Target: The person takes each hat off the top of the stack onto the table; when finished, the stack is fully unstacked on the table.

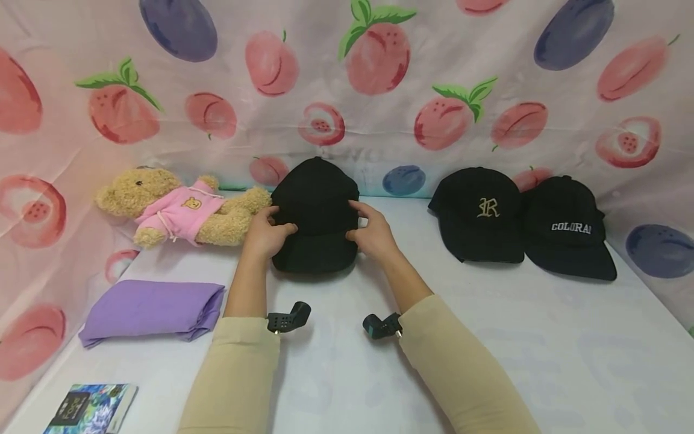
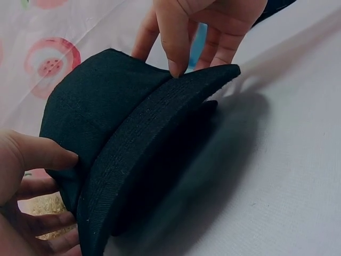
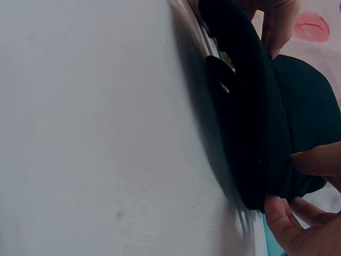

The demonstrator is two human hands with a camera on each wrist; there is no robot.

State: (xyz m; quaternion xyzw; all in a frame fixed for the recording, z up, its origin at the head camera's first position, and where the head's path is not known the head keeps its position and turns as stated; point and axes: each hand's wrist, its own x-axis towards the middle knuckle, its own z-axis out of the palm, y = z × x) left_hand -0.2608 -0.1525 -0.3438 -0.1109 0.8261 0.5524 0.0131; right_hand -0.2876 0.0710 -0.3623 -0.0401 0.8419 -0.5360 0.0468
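Note:
Both hands grip a plain black cap [image 1: 314, 205] at the back middle of the white table, its brim toward me. On its left side, the left hand [image 1: 269, 232] has the thumb over the front and the fingers round the edge. The right hand [image 1: 374, 231] pinches the opposite side in much the same way. In the left wrist view the brim of the cap [image 2: 144, 128] stands above the table, with a shadow beneath. The right wrist view shows the thumb of the right hand [image 3: 314, 213] on the cap [image 3: 303, 106] near the brim seam.
To the right lie a black cap with a gold R [image 1: 477, 223] and a black cap with white letters [image 1: 569, 235]. Leftward are a teddy bear [image 1: 184, 211] in pink, a folded purple cloth [image 1: 152, 310] and a small book [image 1: 94, 410]. A fruit-print curtain [image 1: 379, 120] hangs behind.

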